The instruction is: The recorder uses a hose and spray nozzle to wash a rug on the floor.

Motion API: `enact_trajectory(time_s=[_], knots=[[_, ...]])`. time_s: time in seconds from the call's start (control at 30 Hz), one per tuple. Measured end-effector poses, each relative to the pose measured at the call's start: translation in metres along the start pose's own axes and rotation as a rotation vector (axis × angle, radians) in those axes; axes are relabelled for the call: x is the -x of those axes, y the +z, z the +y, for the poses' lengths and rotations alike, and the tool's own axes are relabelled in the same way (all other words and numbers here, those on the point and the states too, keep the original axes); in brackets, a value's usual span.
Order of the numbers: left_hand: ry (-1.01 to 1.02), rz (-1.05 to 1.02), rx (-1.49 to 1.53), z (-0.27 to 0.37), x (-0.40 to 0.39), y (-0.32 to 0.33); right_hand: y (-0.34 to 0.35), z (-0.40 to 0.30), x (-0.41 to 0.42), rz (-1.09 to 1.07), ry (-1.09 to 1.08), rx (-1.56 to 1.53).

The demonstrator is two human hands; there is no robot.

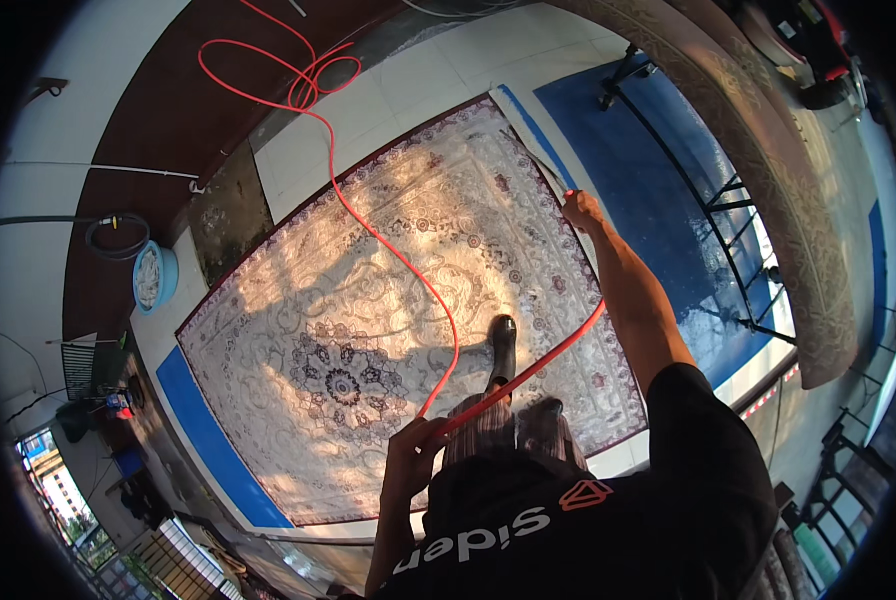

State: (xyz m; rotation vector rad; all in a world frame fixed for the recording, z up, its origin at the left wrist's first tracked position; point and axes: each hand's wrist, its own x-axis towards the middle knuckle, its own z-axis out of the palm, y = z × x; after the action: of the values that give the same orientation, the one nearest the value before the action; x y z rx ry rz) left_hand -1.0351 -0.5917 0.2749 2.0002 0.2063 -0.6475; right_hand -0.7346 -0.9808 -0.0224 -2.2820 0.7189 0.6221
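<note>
Low in the head view, my left hand (415,455) is closed around a red hose (451,330), which trails over the rug and runs in loops near the wall. From that hand the hose passes across my body toward my right forearm. My right hand (583,211), above the rug's right edge, is closed on the red end of a thin dark wand or lance, whose tip reaches up over the rug. Beneath me lies a patterned rug (388,300) with a medallion and a dark red border. I stand on it in dark boots (503,337).
Blue mats (215,442) lie by the rug. A black metal frame (673,150) stands on the right-hand blue sheet, with a brown carpet (808,195) draped beyond it. At left are a light blue basin (168,277) holding pale cloth and a coiled dark hose (117,255).
</note>
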Motion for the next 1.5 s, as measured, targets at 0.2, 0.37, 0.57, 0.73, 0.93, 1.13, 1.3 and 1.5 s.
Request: enact_trajectory(time_s=[0.2, 0.37, 0.57, 0.73, 0.93, 1.13, 1.3, 1.5], knots=[[0.237, -0.12, -0.114, -0.004, 0.014, 0.014, 0.003, 0.137, 0.057, 0.007, 0.006, -0.026], [0.297, -0.295, -0.095, -0.007, 0.032, 0.043, -0.018, 0.24, 0.161, 0.002, 0.044, 0.092], [0.447, -0.526, -0.236, -0.002, 0.07, 0.093, -0.015, 0.367, 0.295, 0.047, 0.092, 0.098], [0.484, -0.779, -0.379, -0.002, 0.094, 0.145, 0.011, 0.49, 0.409, 0.145, 0.102, 0.055], [0.591, -0.965, -0.497, 0.007, 0.125, 0.203, 0.043, 0.549, 0.548, 0.176, 0.339, -0.065], [0.671, -1.179, -0.61, 0.018, 0.153, 0.256, 0.091, 0.608, 0.657, 0.26, 0.495, -0.169], [0.666, -1.34, -0.628, 0.011, 0.171, 0.289, 0.097, 0.614, 0.728, 0.216, 0.655, -0.234], [0.651, -1.475, -0.707, 0.002, 0.183, 0.31, 0.112, 0.64, 0.775, 0.045, 0.888, -0.26]])
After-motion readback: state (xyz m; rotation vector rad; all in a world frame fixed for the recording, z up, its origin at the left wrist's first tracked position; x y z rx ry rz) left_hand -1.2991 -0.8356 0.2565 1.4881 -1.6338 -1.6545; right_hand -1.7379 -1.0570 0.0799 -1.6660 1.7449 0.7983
